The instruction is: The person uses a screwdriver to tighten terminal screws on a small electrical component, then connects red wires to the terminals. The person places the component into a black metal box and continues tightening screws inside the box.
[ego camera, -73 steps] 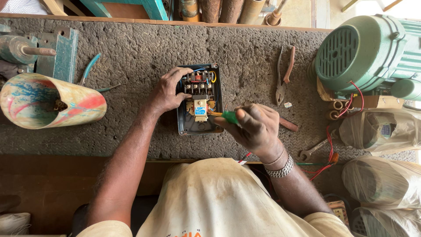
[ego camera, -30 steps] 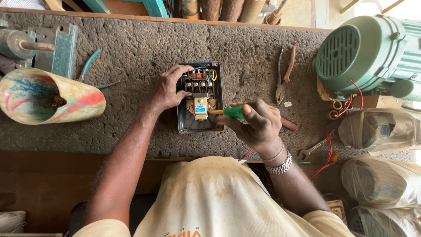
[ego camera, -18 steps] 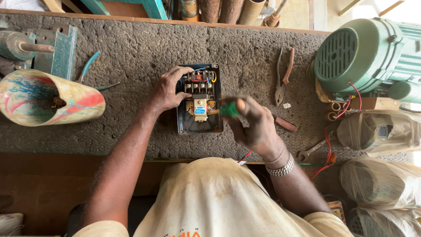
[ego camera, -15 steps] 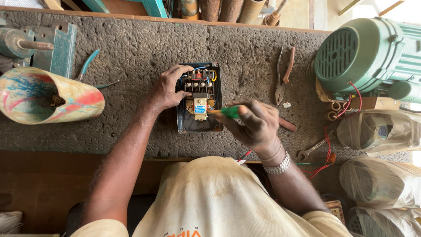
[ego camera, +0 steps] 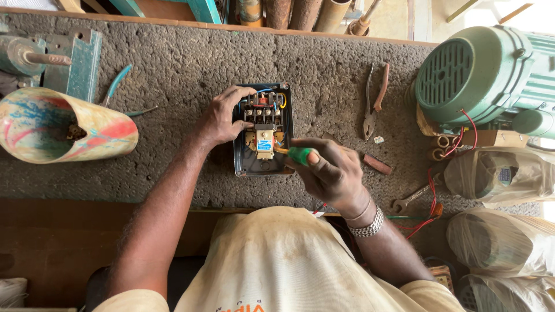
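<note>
An open dark switch box [ego camera: 244, 164] with wires and a yellow and white part inside lies on the rough grey bench top [ego camera: 173, 75]. My left hand [ego camera: 222, 118] rests on the box's upper left corner, fingers on its inner parts. A green-handled screwdriver [ego camera: 298, 155] is held in my right hand [ego camera: 332, 173], with its tip pointing left into the box's lower middle. A metal bracelet sits on my right wrist.
Pliers [ego camera: 373, 104] lie right of the box. A green electric motor [ego camera: 485, 75] with red wires stands far right, with plastic-wrapped bundles [ego camera: 497, 173] below. A painted tube [ego camera: 63, 133] and a green metal fixture [ego camera: 63, 60] sit at the left. A spanner [ego camera: 409, 199] lies near the front edge.
My right hand has shifted slightly back and forth with the screwdriver at the box. My left hand stays on the box's upper left.
</note>
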